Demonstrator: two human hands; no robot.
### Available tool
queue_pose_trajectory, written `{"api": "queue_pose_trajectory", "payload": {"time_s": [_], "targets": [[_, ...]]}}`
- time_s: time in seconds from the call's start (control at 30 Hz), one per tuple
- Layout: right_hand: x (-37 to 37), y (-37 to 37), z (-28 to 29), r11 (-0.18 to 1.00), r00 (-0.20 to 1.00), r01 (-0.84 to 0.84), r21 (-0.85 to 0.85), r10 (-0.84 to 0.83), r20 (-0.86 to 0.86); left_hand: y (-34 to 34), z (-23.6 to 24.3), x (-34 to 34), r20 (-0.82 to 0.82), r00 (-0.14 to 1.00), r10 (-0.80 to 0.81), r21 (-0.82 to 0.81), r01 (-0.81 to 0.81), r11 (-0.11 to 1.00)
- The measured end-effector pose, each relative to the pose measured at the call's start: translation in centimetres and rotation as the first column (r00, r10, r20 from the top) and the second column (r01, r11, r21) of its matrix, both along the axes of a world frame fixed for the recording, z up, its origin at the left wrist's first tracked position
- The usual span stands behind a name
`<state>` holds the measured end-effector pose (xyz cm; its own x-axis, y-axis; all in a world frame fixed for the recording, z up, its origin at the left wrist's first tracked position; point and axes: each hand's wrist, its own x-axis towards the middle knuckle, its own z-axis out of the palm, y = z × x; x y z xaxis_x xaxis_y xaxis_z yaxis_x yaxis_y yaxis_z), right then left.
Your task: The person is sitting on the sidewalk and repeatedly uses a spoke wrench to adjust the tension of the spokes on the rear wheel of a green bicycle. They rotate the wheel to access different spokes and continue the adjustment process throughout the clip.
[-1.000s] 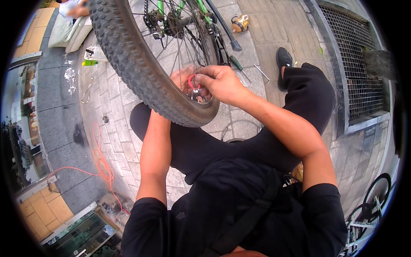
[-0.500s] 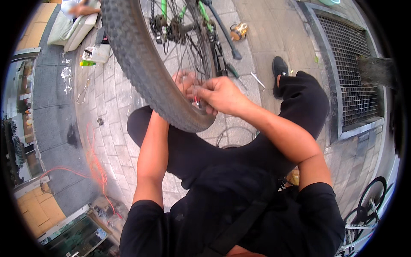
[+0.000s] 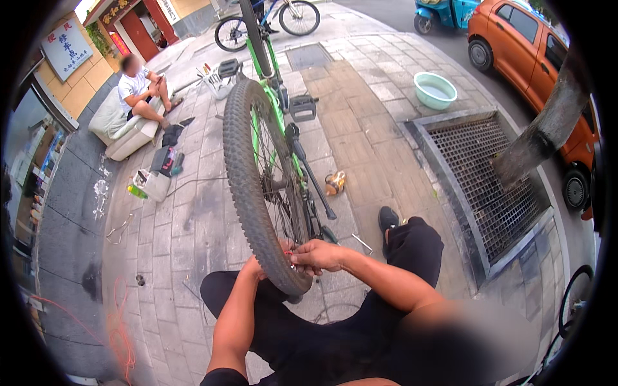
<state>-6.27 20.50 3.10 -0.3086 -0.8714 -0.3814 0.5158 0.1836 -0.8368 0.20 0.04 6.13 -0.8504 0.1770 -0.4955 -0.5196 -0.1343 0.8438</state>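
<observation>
A bicycle wheel with a knobbly black tyre stands in front of me, on a bike with a green frame. My right hand is at the wheel's near right side, thumb and fingers pinched on a small red piece by the spokes near the rim. Its exact kind is too small to tell. From the left, my left hand reaches behind the tyre; its fingertips show partly between the spokes, curled close to the right fingers. What they hold is hidden.
A silver rod-shaped tool and an orange-brown object lie right of the bike. Further off are a green basin, a metal grate and a tree trunk. Someone sits on a pale sofa. An orange cord lies at left.
The view has tilted up, bringing in the street, cars and seated person. Both hands stay at the same stretch of rim; the red piece remains at the right fingertips.
</observation>
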Motion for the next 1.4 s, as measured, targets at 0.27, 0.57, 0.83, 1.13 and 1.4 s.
{"api": "queue_pose_trajectory", "payload": {"time_s": [0.27,0.57,0.83,1.13,1.4], "targets": [[1.0,0.1,0.8,0.987,0.98,0.112,0.115,-0.129,0.152,-0.4,-1.4,0.2,0.027,0.993,0.113,0.107,-0.115,0.988],[3.0,-0.4,-0.1,0.937,0.894,0.342,0.065,-0.346,0.283,-1.6,-2.9,0.7,0.084,0.991,0.101,0.303,-0.122,0.945],[2.7,-0.1,-0.1,0.939,0.928,0.327,0.108,-0.34,0.151,-2.3,-3.7,0.7,-0.014,0.998,0.063,0.271,-0.057,0.961],[4.3,-0.1,-0.4,0.933,0.908,0.345,0.105,-0.36,0.216,-2.3,-2.8,0.3,-0.073,0.995,-0.068,0.324,0.088,0.942],[3.8,0.0,-0.9,0.967,0.924,0.239,0.088,-0.255,0.287,-1.9,-4.3,0.6,-0.042,0.997,-0.068,0.284,0.077,0.956]]}}
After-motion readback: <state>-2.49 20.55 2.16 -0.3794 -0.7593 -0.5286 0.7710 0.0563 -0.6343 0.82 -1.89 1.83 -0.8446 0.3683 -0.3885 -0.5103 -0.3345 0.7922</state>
